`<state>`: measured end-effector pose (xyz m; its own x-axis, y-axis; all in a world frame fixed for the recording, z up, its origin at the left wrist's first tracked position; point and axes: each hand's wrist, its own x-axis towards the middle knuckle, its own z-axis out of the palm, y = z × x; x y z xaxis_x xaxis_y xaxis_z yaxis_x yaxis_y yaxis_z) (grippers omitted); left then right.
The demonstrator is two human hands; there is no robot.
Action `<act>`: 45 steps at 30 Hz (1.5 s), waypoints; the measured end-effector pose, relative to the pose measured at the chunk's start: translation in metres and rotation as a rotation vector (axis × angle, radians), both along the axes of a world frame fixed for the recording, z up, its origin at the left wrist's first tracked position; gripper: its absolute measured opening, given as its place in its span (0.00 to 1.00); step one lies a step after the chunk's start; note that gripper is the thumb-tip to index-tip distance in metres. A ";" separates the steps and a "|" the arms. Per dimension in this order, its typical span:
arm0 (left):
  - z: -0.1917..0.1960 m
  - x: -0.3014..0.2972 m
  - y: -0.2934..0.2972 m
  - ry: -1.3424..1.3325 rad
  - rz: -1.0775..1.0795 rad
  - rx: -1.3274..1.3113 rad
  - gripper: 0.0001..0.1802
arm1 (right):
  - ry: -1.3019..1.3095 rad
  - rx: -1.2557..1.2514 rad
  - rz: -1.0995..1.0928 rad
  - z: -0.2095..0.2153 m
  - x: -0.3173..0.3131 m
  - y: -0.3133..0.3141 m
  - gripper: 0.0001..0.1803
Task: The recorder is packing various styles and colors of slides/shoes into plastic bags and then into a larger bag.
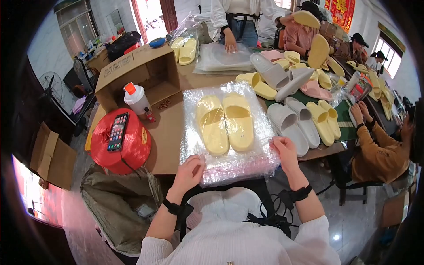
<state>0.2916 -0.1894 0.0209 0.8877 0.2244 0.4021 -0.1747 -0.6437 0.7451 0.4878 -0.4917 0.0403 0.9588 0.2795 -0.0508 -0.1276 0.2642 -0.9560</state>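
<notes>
A pair of pale yellow slippers lies side by side in a clear plastic bag, on top of a stack of similar bags at the table's near edge. My left hand is closed on the bag's near left corner. At the near right corner, my right hand pinches the plastic between thumb and fingers. Both slippers lie flat, with their toe ends away from me.
Left stand an open cardboard box, a white bottle and a red twine roll bearing a phone. Grey slippers and other slippers crowd the right. Opposite, a person's hand rests on plastic bags. Other people work at right.
</notes>
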 end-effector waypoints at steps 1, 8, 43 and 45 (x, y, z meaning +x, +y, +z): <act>0.002 0.002 0.001 -0.104 -0.002 0.113 0.09 | 0.021 0.025 0.013 -0.002 0.000 0.000 0.12; 0.016 0.047 0.004 0.189 0.292 -0.847 0.31 | 0.127 0.123 0.046 0.023 -0.002 0.029 0.26; 0.060 -0.025 -0.044 -0.161 0.098 -1.171 0.23 | -1.181 -0.566 0.255 0.041 -0.067 0.060 0.39; 0.065 -0.049 -0.024 -0.468 0.286 -0.905 0.22 | -0.967 -0.612 0.215 0.039 -0.053 0.056 0.36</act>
